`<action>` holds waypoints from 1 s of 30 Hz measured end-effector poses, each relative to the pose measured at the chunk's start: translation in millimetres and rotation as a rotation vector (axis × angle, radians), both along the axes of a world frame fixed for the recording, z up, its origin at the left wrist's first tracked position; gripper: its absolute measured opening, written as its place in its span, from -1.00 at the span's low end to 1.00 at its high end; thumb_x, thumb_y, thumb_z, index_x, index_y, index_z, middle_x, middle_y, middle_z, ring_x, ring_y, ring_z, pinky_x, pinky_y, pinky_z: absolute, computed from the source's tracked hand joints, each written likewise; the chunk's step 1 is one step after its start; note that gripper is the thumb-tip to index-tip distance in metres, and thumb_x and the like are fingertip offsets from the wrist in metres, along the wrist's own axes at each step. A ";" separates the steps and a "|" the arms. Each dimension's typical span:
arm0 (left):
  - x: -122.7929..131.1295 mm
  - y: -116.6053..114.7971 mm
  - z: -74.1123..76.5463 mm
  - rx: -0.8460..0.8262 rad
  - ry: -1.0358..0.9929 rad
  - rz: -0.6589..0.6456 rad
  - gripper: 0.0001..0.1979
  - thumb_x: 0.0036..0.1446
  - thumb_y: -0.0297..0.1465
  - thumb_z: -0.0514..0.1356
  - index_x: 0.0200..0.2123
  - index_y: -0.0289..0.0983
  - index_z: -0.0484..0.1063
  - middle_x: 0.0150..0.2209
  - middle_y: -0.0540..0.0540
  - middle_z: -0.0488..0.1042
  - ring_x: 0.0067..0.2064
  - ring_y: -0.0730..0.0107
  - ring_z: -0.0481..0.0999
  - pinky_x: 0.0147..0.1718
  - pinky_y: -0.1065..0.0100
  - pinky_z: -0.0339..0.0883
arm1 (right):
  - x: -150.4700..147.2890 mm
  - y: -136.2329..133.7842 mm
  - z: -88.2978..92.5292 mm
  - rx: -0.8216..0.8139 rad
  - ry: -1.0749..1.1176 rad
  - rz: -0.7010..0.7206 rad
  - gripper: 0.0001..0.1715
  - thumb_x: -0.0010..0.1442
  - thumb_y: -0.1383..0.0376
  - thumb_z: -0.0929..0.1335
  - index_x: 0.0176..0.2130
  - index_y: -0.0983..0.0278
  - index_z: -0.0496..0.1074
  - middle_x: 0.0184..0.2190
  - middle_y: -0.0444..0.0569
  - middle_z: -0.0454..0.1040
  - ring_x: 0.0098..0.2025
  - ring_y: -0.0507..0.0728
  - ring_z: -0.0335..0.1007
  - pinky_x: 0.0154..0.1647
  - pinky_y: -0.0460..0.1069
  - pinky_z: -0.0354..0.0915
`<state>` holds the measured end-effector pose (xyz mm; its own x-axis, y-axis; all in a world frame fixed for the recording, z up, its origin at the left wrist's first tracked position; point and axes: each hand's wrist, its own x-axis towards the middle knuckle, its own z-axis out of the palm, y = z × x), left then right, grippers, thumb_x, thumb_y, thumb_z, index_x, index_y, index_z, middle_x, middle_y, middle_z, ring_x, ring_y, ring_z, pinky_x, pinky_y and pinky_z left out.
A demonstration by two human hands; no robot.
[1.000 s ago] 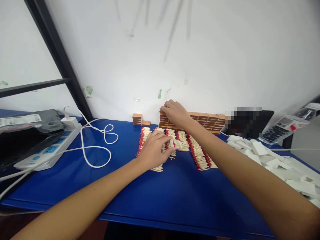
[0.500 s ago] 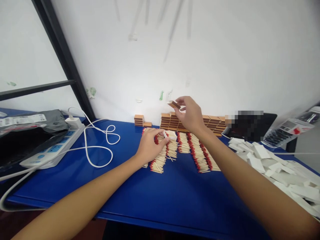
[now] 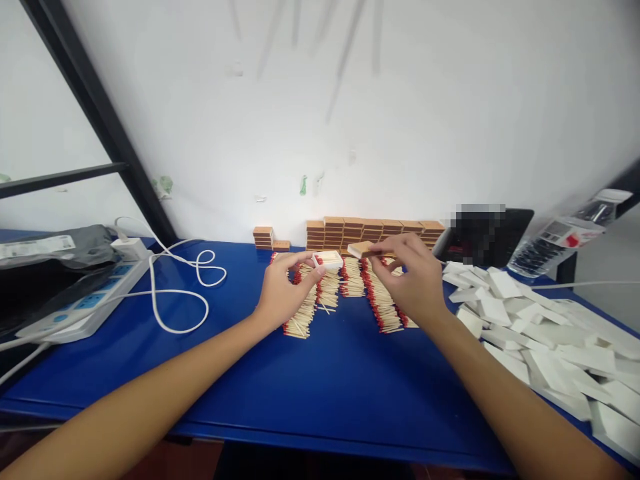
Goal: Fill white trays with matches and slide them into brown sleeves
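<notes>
Matches (image 3: 354,280) lie in rows on a table (image 3: 300,387), stacked matchboxes (image 3: 353,233) behind them, a power strip (image 3: 90,310) to their left, trays (image 3: 553,373) and a bottle (image 3: 560,240) right

We hold a white tray (image 3: 333,265) with red-tipped matches in our left hand (image 3: 284,291) and, near it, a brown matchbox sleeve (image 3: 362,249) in our right hand (image 3: 416,280); match rows (image 3: 383,305) lie on the blue table (image 3: 310,387), stacked matchboxes (image 3: 353,230) behind, white box pieces (image 3: 545,337) heaped to the right
</notes>
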<state>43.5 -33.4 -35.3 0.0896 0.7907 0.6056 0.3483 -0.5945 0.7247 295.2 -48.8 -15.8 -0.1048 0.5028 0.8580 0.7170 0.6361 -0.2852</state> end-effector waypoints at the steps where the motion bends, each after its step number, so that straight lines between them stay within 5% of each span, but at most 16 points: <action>1: 0.2 -1.2 0.8 0.010 -0.008 0.006 -0.67 0.24 -0.17 0.40 0.01 -0.19 0.66 -0.15 -0.09 0.69 -0.04 0.17 0.58 -0.01 0.09 0.46 | -2.0 -0.7 -0.3 0.025 -0.049 -0.002 -0.81 0.37 0.35 0.39 -0.10 0.12 0.60 -0.19 0.04 0.53 -0.19 0.20 0.52 -0.36 0.09 0.55; 6: -0.2 -4.4 5.2 0.031 -0.027 0.029 -0.69 0.24 -0.19 0.41 0.00 -0.17 0.67 -0.14 -0.08 0.68 -0.09 0.20 0.58 0.00 0.09 0.47 | -9.4 -4.4 -8.4 0.044 -0.172 0.009 -0.76 0.41 0.37 0.36 -0.08 0.11 0.61 -0.18 0.05 0.57 -0.20 0.19 0.56 -0.32 0.09 0.52; 25: 1.2 -4.4 5.3 -0.051 0.009 -0.087 -0.68 0.22 -0.14 0.44 -0.04 -0.17 0.70 -0.13 -0.11 0.71 -0.03 0.11 0.64 0.03 0.05 0.49 | -20.8 -9.3 -13.3 0.027 -0.097 0.096 -0.79 0.40 0.35 0.38 -0.04 0.11 0.59 -0.18 0.04 0.51 -0.15 0.21 0.52 -0.16 0.14 0.52; 30: 2.5 -3.5 3.2 -0.046 -0.091 -0.073 -0.63 0.23 -0.15 0.43 0.03 -0.18 0.68 -0.06 -0.13 0.70 -0.06 0.18 0.65 -0.02 0.13 0.50 | -32.8 -16.2 -12.8 -0.315 0.337 0.217 -0.29 0.34 0.11 0.46 0.38 0.13 0.32 0.23 0.17 0.45 0.22 0.29 0.47 0.08 0.20 0.55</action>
<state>46.1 -36.9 -32.1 0.0940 0.8114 0.5769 0.2365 -0.5811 0.7787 262.3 -65.0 -28.5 0.0210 0.7401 0.6722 0.4130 0.6059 -0.6800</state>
